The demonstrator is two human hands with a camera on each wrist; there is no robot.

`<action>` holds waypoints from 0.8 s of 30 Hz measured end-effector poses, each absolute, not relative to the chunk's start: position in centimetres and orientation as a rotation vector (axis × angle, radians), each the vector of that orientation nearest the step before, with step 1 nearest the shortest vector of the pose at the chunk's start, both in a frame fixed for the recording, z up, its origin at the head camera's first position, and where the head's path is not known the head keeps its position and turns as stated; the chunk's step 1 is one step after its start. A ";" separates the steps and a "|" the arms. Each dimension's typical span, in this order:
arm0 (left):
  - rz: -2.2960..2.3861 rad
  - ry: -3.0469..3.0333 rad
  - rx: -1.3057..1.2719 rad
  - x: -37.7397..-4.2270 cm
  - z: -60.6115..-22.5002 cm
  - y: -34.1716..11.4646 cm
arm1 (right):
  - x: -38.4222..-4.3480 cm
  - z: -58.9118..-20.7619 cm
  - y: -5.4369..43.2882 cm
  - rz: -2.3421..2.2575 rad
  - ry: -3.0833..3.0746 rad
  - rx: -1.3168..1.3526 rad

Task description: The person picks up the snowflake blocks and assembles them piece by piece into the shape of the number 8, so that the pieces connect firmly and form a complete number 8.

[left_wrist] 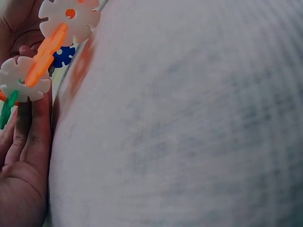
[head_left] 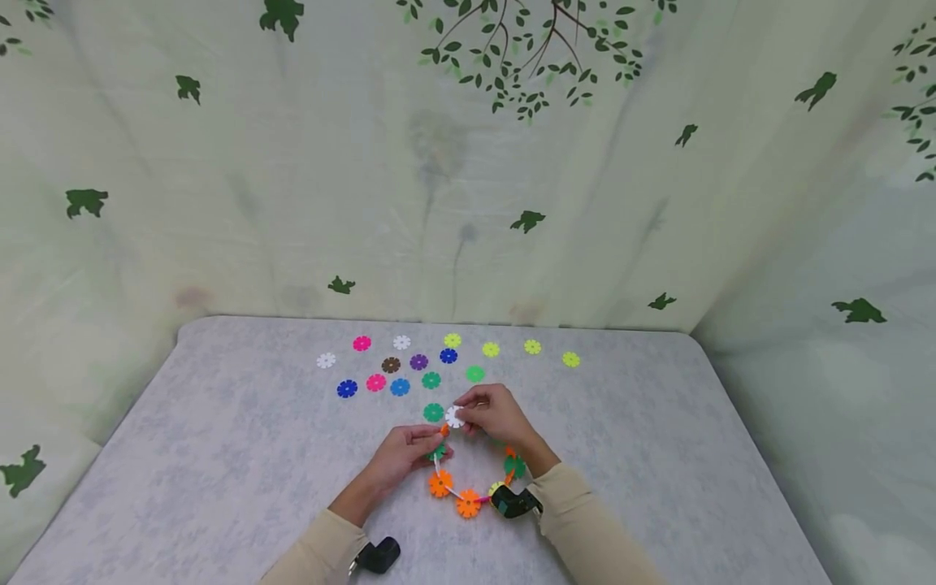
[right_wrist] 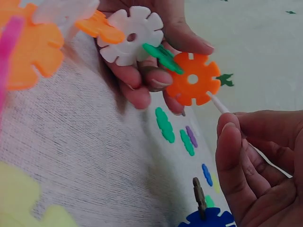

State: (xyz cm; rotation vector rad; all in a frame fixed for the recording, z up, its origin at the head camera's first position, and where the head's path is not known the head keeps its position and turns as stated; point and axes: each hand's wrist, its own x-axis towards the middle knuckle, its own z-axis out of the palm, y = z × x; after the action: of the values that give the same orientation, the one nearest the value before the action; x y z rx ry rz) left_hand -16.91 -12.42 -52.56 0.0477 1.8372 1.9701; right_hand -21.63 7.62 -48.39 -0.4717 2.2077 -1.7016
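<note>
Slotted, flower-shaped plastic discs are joined into a curved chain between the hands. My left hand [head_left: 400, 457] pinches an orange disc [right_wrist: 192, 79] at the chain's end, thumb on its upper rim. A green disc [right_wrist: 162, 57] and a white disc [right_wrist: 132, 35] follow it along the chain. My right hand [head_left: 500, 416] pinches another white disc [head_left: 454, 418], seen edge-on in the right wrist view, where its edge meets a slot of the orange disc. Further orange discs [head_left: 440, 484] lie lower on the chain, whose right side bears a green disc [head_left: 515, 466] below my right wrist.
Loose discs lie beyond the hands: a green disc [head_left: 433, 413] nearest, a brown disc [head_left: 391, 365], a purple disc [head_left: 419, 362], and several pink, blue, white and yellow ones. The grey table [head_left: 219, 455] ends at a patterned cloth wall [head_left: 329, 203].
</note>
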 end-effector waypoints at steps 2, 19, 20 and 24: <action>1.975 1.838 0.049 -16.9 -52.5 -12.5 | -21.8 -49.0 7.5 -1.713 2.221 -0.486; 1.993 1.846 0.024 -17.0 -52.3 -12.4 | -20.8 -48.1 6.6 -1.819 2.231 -0.399; 1.994 1.845 0.024 -17.0 -52.2 -12.4 | -20.7 -48.2 6.6 -1.818 2.230 -0.394; 2.006 1.839 0.031 -17.0 -52.2 -12.4 | -21.1 -49.5 6.4 -1.812 2.215 -0.384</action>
State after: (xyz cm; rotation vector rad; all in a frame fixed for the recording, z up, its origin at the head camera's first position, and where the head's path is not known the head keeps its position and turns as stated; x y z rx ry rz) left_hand -17.01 -12.38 -52.25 0.0310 1.8386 2.0057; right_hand -21.12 6.40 -49.46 -0.3844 2.2152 -1.8118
